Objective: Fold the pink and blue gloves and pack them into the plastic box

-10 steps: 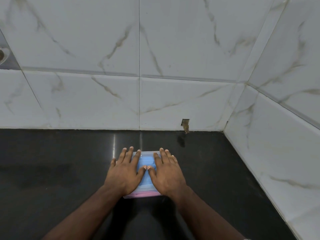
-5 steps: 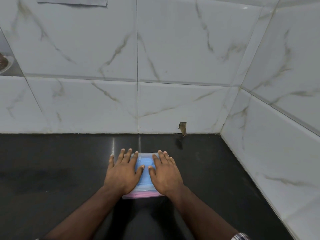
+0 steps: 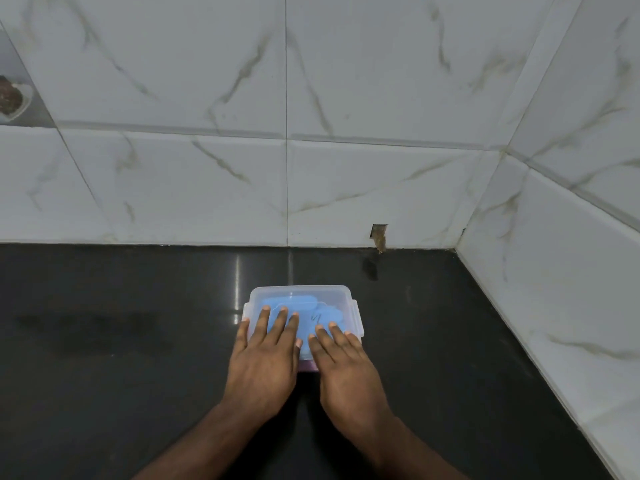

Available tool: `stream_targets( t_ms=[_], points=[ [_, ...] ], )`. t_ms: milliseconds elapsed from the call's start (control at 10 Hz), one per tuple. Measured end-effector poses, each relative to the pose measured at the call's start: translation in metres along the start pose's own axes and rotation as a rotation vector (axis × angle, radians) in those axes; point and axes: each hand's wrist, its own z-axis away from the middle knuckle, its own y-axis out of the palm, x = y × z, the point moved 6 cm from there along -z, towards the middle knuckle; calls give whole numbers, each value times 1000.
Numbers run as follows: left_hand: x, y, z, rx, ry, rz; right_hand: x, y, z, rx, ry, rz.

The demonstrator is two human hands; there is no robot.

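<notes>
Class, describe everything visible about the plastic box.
The plastic box is small, rectangular and translucent, its lid on, with side clip flaps. It sits flat on the black countertop. Blue gloves show through; pink shows at its near edge. The left hand and right hand press flat on the lid.

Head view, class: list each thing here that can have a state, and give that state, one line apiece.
plastic box: lid on, standing on the black counter
blue gloves: inside the box, seen through the lid
pink gloves: inside, low at the near edge
left hand: flat on the lid
right hand: flat on the lid
</notes>
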Motion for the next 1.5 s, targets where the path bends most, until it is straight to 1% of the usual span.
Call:
stream_targets(
  t_ms=[200, 300, 400, 600, 800, 900, 1000, 1100, 1300, 1400, 1500],
  points=[
    [3, 2, 0, -7, 17, 11, 3, -7, 5, 4, -19, 24],
    [-1, -8, 11, -50, 81, 40, 5, -8, 16, 8, -19, -9],
    [-7, -5, 32, -89, 123, 18, 8, -5, 28, 29, -22, -6],
    [-10, 11, 43, -98, 118, -4, 9, 2, 30, -17, -32, -4],
    [-4, 17, 22, -108, 139, -7, 3, 7, 9, -1, -29, -37],
    [0, 19, 3, -64, 140, -20, -5, 13, -8, 49, -17, -40],
    [7, 27, -22, 11, 142, -67, -13, 20, -28, 134, -19, -56],
    [13, 32, -41, 40, 142, -98, -20, 24, -47, 175, -8, -62],
    [20, 26, -69, 132, 138, -37, -29, 23, -73, 269, 17, -98],
    [20, 20, -75, 130, 103, -1, -32, 18, -82, 283, 70, -185],
    [20, 9, -77, -10, 49, -9, -32, 7, -90, 227, 129, -232]
  ],
)
